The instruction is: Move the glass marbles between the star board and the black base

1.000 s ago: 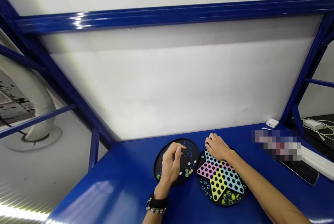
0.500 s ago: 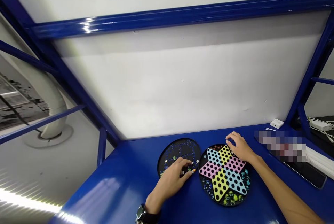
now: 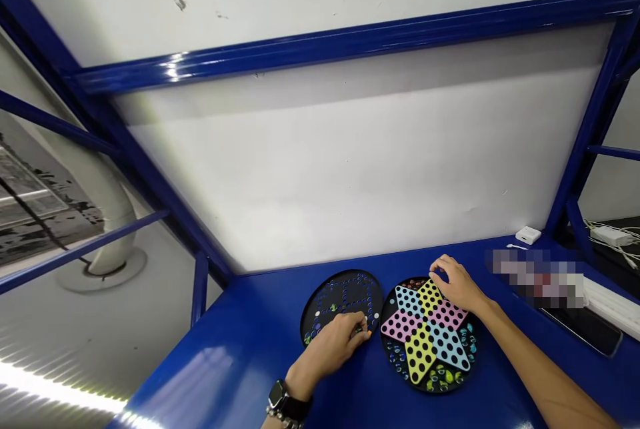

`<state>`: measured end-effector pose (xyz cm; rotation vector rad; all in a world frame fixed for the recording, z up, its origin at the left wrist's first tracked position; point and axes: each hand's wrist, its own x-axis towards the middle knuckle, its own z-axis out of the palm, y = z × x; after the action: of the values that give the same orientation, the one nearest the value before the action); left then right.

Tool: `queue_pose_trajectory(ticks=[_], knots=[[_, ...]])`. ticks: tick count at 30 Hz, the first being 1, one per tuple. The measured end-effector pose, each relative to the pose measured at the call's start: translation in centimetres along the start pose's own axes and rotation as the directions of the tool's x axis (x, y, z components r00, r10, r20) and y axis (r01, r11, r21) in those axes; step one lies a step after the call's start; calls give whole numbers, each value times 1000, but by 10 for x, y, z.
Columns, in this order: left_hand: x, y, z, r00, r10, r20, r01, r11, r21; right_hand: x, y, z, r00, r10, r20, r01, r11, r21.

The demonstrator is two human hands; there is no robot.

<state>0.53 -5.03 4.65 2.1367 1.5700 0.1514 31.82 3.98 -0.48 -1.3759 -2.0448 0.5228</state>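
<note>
My left hand curls over the near right part of a round black board with rings of holes. Its fingers and thumb are drawn together beside a small orange piece; what lies between them is hidden. Right of it lies a round Chinese checkers board with a star of yellow, pink and light blue points. My right hand is at its far right rim, thumb and fingertips close together; I cannot make out anything in them. Glass marbles sit in the board's rim sections, sorted by colour.
Both boards lie on a blue tabletop against a white wall panel. To the right are a dark phone-like slab, a white power strip and a small white case. A blue frame post rises behind them.
My left hand's fingers have closed from a spread pose over the black board. My right hand's thumb and fingertips have come closer together at the rim. The view has shifted slightly.
</note>
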Motion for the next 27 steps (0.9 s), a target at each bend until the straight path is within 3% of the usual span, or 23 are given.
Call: queue_pose_trajectory(ticks=[9,14,20,23,27], knots=[[2,1,-4,996,57,-75,-54,998,38,-1,-2,-3,1000,9,-3,-9,1000,-27],[13,21,-8,965,96,-242,-109,993,-41,-1,-3,-3,1000,-5,-10,5,999,-33],[37,40,6,965,145,-219,-141,989,35,-2,-2,-3,1000,9,4,-9,1000,-30],[34,24,3,960,111,-258,-106,994,30,-2,-1,-2,1000,4,1,-4,1000,-31],[10,-27,-14,925,-28,-379,48,998,42,-1,0,-1,1000,-14,3,14,998,-55]])
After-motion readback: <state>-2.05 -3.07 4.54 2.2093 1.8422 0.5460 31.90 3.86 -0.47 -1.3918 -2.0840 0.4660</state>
